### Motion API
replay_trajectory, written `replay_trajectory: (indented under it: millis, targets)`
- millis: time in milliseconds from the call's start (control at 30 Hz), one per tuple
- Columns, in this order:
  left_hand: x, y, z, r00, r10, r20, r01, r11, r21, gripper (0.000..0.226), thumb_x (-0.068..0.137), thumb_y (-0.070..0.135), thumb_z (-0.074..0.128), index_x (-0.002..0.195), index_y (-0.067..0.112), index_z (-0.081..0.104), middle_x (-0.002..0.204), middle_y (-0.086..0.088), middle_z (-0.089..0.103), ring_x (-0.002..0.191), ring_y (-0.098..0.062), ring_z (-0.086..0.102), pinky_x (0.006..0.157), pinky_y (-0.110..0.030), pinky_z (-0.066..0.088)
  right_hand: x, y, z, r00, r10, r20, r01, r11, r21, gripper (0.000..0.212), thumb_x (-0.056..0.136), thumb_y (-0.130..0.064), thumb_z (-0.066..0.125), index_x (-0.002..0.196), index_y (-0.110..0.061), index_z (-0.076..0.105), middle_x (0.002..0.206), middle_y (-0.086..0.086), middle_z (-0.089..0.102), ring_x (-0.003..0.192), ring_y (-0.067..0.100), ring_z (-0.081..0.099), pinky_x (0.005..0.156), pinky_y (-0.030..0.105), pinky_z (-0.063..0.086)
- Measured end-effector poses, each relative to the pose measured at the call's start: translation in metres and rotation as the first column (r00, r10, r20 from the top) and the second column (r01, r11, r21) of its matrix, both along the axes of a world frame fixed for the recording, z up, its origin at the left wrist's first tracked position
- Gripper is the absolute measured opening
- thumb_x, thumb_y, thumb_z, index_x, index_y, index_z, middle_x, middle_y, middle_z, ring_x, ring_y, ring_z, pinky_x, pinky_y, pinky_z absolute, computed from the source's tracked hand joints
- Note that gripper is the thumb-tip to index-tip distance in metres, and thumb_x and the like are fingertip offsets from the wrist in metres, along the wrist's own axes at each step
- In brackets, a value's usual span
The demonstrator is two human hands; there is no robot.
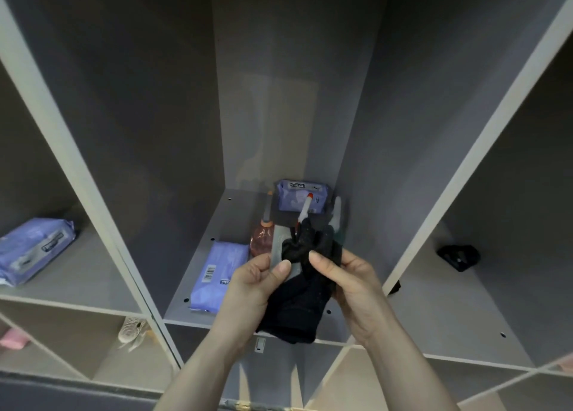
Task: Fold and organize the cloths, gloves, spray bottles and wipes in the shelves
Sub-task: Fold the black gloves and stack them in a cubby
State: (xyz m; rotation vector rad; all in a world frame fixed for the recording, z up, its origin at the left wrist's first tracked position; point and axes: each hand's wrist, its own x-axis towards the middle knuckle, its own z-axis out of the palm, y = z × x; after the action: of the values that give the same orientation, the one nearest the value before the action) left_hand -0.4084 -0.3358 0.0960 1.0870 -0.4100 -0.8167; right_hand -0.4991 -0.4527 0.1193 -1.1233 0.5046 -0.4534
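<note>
I had a black glove (297, 299) in both hands, held up in front of the middle compartment's shelf (198, 274). My left hand (251, 289) pinched its grey-edged part between thumb and fingers, and my right hand (344, 283) gripped the bunched dark fabric just beside it, thumb pressed on top. The two hands were close together, both clamped on the glove, its lower part hanging loose below them. I judged I was midway through folding or rolling it, not yet ready to set it down.

Behind the glove, on that same shelf, a purple wipes pack (214, 277) lay flat at the front left, a second wipes pack (302, 196) sat at the back, and a reddish spray bottle (262, 237) lay on its side between them. A pale spray nozzle with a red tip (305, 207) showed above the glove; its bottle was hidden.

Another wipes pack (34, 249) lay alone in the left compartment, and a dark crumpled item (459, 257), perhaps the other glove, sat in the right one. Lower down I could see a pale patterned cloth (131, 333) and something pink (12, 339).

So I reckoned most sorting was still ahead: the wipes were scattered, the bottle lay down, and the cloths were unfolded.
</note>
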Motion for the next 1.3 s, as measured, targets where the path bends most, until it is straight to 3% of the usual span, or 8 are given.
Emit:
replay_trajectory:
  millis: [233, 367, 500, 667, 800, 933, 1200, 1300]
  targets:
    - [0.001, 0.007, -0.005, 0.983, -0.124, 0.136, 0.100, 0.980, 0.174, 0.041, 0.065, 0.019, 0.072, 0.097, -0.005, 0.064, 0.080, -0.010, 0.073, 0.071, -0.013, 0.068, 0.062, -0.021, 0.053, 0.015, -0.012, 0.010, 0.975, 0.009, -0.221, -0.106, 0.896, -0.432, 0.021, 0.076, -0.023, 0.075, 0.080, -0.004, 0.069, 0.066, -0.006, 0.064, 0.064, 0.004, 0.058, 0.064, 0.015, 0.046]
    - [0.003, 0.013, -0.005, 0.973, -0.182, 0.141, 0.148, 0.965, 0.218, 0.010, 0.076, 0.005, 0.071, 0.085, 0.002, 0.067, 0.072, -0.007, 0.072, 0.063, -0.011, 0.066, 0.058, -0.020, 0.052, 0.026, -0.014, 0.005, 0.973, -0.119, -0.200, -0.020, 0.814, -0.580, 0.023, 0.089, -0.019, 0.065, 0.072, -0.003, 0.062, 0.047, -0.015, 0.053, 0.046, -0.004, 0.045, 0.053, 0.010, 0.036]
    - [0.007, 0.014, -0.004, 0.979, -0.109, 0.170, 0.074, 0.976, 0.203, 0.003, 0.082, 0.002, 0.067, 0.083, 0.004, 0.067, 0.072, -0.005, 0.073, 0.065, -0.012, 0.066, 0.058, -0.018, 0.051, 0.031, -0.012, 0.004, 0.965, -0.159, -0.208, 0.037, 0.869, -0.493, 0.030, 0.090, -0.035, 0.060, 0.073, -0.011, 0.065, 0.054, -0.014, 0.060, 0.055, -0.003, 0.052, 0.063, 0.015, 0.041]
    - [0.021, 0.019, -0.008, 0.988, 0.018, 0.156, -0.038, 0.991, 0.126, 0.006, 0.080, 0.006, 0.068, 0.086, 0.004, 0.067, 0.084, -0.019, 0.072, 0.074, -0.023, 0.066, 0.063, -0.026, 0.054, 0.024, -0.009, -0.003, 0.960, 0.107, -0.261, -0.109, 0.994, 0.005, 0.073, 0.078, -0.072, 0.045, 0.112, -0.012, 0.068, 0.104, 0.007, 0.071, 0.097, 0.023, 0.065, 0.089, 0.035, 0.048]
    - [0.027, 0.029, -0.013, 0.981, 0.015, 0.195, -0.041, 0.990, 0.132, 0.006, 0.083, 0.003, 0.066, 0.089, 0.002, 0.066, 0.084, -0.015, 0.073, 0.075, -0.020, 0.068, 0.065, -0.026, 0.054, 0.021, 0.004, -0.015, 0.960, 0.070, -0.273, -0.110, 0.985, -0.135, 0.046, 0.063, -0.047, 0.081, 0.093, -0.013, 0.072, 0.090, 0.011, 0.070, 0.083, 0.026, 0.061, 0.070, 0.032, 0.045]
    - [0.031, 0.035, -0.021, 0.985, 0.061, 0.164, -0.084, 0.988, 0.133, 0.006, 0.086, 0.003, 0.063, 0.091, 0.000, 0.065, 0.089, -0.020, 0.073, 0.081, -0.028, 0.067, 0.076, -0.037, 0.053, 0.027, 0.014, -0.022, 0.991, -0.134, -0.018, 0.134, 0.990, -0.036, 0.013, 0.063, -0.019, 0.076, 0.074, -0.016, 0.070, 0.071, 0.006, 0.063, 0.060, 0.014, 0.054, 0.048, 0.022, 0.036]
    - [0.038, 0.027, -0.024, 0.994, 0.082, 0.074, -0.090, 0.990, 0.107, 0.013, 0.086, 0.003, 0.062, 0.097, 0.000, 0.064, 0.095, -0.024, 0.072, 0.092, -0.039, 0.067, 0.088, -0.047, 0.051, 0.041, 0.012, -0.028, 0.974, -0.224, 0.042, 0.227, 0.967, -0.116, 0.027, 0.072, -0.028, 0.070, 0.093, -0.012, 0.076, 0.079, 0.011, 0.065, 0.047, 0.011, 0.041, 0.035, 0.016, 0.027]
    - [0.042, 0.022, -0.027, 0.993, 0.096, 0.067, -0.103, 0.989, 0.107, 0.012, 0.087, 0.002, 0.060, 0.098, -0.001, 0.064, 0.097, -0.025, 0.071, 0.097, -0.044, 0.066, 0.091, -0.052, 0.049, 0.047, 0.002, -0.033, 0.997, -0.057, 0.043, 0.061, 0.993, -0.099, 0.035, 0.074, -0.031, 0.078, 0.106, -0.018, 0.071, 0.091, 0.011, 0.063, 0.069, 0.021, 0.053, 0.052, 0.022, 0.038]
